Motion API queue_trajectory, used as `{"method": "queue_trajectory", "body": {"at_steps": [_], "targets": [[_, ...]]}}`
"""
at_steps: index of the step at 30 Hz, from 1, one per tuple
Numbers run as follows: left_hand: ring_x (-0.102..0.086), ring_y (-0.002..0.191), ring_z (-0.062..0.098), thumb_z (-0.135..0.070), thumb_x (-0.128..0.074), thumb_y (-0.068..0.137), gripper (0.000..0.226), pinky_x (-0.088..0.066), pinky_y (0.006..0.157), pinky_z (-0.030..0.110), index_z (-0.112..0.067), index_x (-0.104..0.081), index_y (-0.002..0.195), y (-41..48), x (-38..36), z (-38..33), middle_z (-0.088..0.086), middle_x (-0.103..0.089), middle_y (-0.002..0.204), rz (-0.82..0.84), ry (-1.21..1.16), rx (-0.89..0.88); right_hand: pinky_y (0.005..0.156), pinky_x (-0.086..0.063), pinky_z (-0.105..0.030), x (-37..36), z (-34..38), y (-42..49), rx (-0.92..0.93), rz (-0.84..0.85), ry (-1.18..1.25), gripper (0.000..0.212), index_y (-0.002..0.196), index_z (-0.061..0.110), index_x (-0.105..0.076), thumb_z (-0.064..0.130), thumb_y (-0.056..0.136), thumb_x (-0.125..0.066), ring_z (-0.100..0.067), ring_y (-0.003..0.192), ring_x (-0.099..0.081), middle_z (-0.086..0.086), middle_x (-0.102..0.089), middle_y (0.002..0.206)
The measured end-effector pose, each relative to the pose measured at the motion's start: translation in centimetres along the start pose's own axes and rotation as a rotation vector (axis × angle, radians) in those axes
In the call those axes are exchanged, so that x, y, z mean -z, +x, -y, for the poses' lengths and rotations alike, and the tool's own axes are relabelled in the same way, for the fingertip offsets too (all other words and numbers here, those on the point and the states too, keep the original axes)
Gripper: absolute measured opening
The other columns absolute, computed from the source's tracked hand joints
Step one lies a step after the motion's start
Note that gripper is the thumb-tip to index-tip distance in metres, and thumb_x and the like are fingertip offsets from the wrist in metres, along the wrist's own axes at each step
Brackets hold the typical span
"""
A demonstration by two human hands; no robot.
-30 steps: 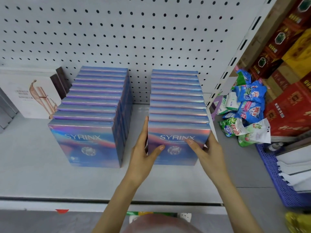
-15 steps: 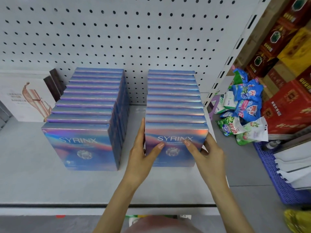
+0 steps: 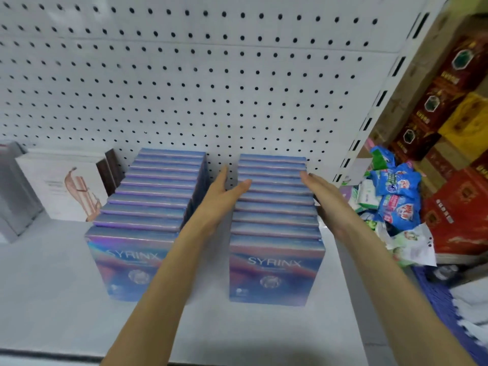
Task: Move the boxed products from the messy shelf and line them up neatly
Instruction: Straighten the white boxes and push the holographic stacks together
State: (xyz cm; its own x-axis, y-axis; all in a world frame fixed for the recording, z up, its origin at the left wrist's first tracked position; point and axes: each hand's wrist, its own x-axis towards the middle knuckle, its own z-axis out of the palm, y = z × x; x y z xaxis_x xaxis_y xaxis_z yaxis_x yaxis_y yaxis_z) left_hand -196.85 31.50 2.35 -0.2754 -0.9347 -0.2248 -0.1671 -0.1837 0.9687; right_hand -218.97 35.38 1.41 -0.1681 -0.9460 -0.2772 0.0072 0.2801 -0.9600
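At the far left a white box (image 3: 63,186) stands against the pegboard (image 3: 184,75). Beside it the left row of blue boxes (image 3: 148,207) stands upright, front to back, with its edges even. The left hand (image 3: 219,196) lies flat, fingers straight, against the left side of the right row of blue boxes (image 3: 274,207), thumb on top. The right hand (image 3: 324,199) presses flat on the other side. Neither hand grips anything. Both rows look lined up, so the job seems nearly finished, bar this squaring. The pale shelf (image 3: 52,286) is in a shop, and loose packets (image 3: 390,196) and red cartons (image 3: 459,207) are heaped to the right.
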Motion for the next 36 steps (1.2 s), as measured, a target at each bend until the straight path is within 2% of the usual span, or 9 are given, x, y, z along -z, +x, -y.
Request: {"method": "queue_trajectory", "body": {"at_steps": [3, 7, 9, 12, 18, 22, 26, 31, 36], "targets": [[-0.036, 0.136, 0.016, -0.035, -0.058, 0.092, 0.077, -0.035, 0.107, 0.032, -0.028, -0.011, 0.152, 1.4, -0.4, -0.1, -0.009, -0.025, 0.154, 0.055, -0.060, 0.040, 0.103, -0.045, -0.043, -0.1, 0.3, 1.5, -0.033, 0.069, 0.079, 0.077, 0.131, 0.026, -0.055, 0.067, 0.068, -0.069, -0.015, 0.113, -0.063, 0.005, -0.066, 0.124], [-0.062, 0.097, 0.004, -0.024, -0.056, 0.095, 0.061, -0.055, 0.074, 0.018, -0.031, -0.027, 0.148, 2.0, -1.0, 0.3, -0.010, -0.054, 0.131, 0.078, -0.156, 0.029, 0.093, -0.050, -0.035, -0.9, 0.4, 1.3, -0.022, 0.072, 0.092, 0.067, 0.142, 0.029, -0.039, 0.055, 0.084, -0.061, -0.011, 0.106, -0.063, 0.008, -0.060, 0.125], [-0.064, 0.095, 0.006, -0.024, -0.056, 0.095, 0.062, -0.056, 0.066, 0.017, -0.032, -0.027, 0.149, 2.3, -1.1, 0.4, -0.004, -0.054, 0.136, 0.072, -0.169, 0.039, 0.087, -0.052, -0.031, -0.9, 0.2, 1.6, -0.044, 0.067, 0.077, 0.058, 0.138, 0.030, -0.040, 0.052, 0.088, -0.057, -0.008, 0.100, -0.063, 0.012, -0.061, 0.118], [-0.064, 0.090, 0.005, -0.023, -0.056, 0.096, 0.064, -0.054, 0.062, 0.017, -0.032, -0.024, 0.150, 2.6, -1.2, 0.6, -0.004, -0.053, 0.137, 0.062, -0.176, 0.043, 0.094, -0.046, -0.030, -1.2, 0.4, 1.4, -0.049, 0.058, 0.042, 0.067, 0.147, 0.028, -0.033, 0.055, 0.089, -0.054, -0.009, 0.109, -0.056, 0.012, -0.051, 0.134], [-0.064, 0.092, 0.008, -0.020, -0.054, 0.096, 0.060, -0.055, 0.064, 0.018, -0.031, -0.027, 0.149, 2.7, -1.3, 0.6, -0.005, -0.058, 0.125, 0.053, -0.162, 0.035, 0.096, -0.042, -0.027, -1.4, 0.5, 1.3, -0.050, 0.010, -0.006, 0.075, 0.151, 0.025, -0.024, 0.055, 0.089, -0.052, -0.010, 0.114, -0.051, 0.010, -0.043, 0.142], [-0.066, 0.087, 0.006, -0.020, -0.053, 0.097, 0.059, -0.055, 0.063, 0.017, -0.030, -0.027, 0.149, 2.5, -1.3, 0.3, -0.008, -0.060, 0.119, 0.066, -0.158, 0.042, 0.073, -0.050, -0.012, -1.3, 0.9, 0.9, -0.056, 0.034, -0.006, 0.041, 0.133, 0.034, -0.039, 0.045, 0.095, -0.051, 0.002, 0.086, -0.058, 0.020, -0.057, 0.106], [-0.050, 0.116, 0.002, -0.025, -0.049, 0.099, 0.059, -0.044, 0.094, 0.019, -0.032, -0.020, 0.150, 1.3, -1.2, 0.3, -0.019, -0.041, 0.138, 0.067, -0.161, 0.015, 0.107, -0.043, -0.041, -0.7, 0.5, -0.2, -0.057, 0.048, 0.072, 0.071, 0.141, 0.029, -0.045, 0.056, 0.079, -0.066, -0.013, 0.119, -0.058, 0.008, -0.058, 0.135], [-0.022, 0.143, 0.009, -0.039, -0.046, 0.098, 0.062, -0.023, 0.106, 0.026, -0.038, -0.013, 0.150, -0.2, -1.5, 0.6, -0.016, -0.023, 0.154, 0.061, -0.157, 0.002, 0.109, -0.038, -0.034, -0.5, -1.1, -1.6, -0.003, 0.007, 0.103, 0.058, 0.146, 0.037, -0.030, 0.034, 0.094, -0.056, -0.007, 0.121, -0.051, 0.022, -0.048, 0.132], [-0.021, 0.143, 0.012, -0.040, -0.042, 0.099, 0.060, -0.022, 0.107, 0.028, -0.039, -0.012, 0.150, -0.1, -1.9, 0.5, -0.012, -0.023, 0.155, 0.055, -0.149, -0.006, 0.103, -0.038, -0.026, -1.6, -0.7, -2.1, 0.014, -0.037, 0.079, 0.065, 0.152, 0.033, -0.020, 0.032, 0.096, -0.054, -0.003, 0.119, -0.044, 0.015, -0.037, 0.146]]}}
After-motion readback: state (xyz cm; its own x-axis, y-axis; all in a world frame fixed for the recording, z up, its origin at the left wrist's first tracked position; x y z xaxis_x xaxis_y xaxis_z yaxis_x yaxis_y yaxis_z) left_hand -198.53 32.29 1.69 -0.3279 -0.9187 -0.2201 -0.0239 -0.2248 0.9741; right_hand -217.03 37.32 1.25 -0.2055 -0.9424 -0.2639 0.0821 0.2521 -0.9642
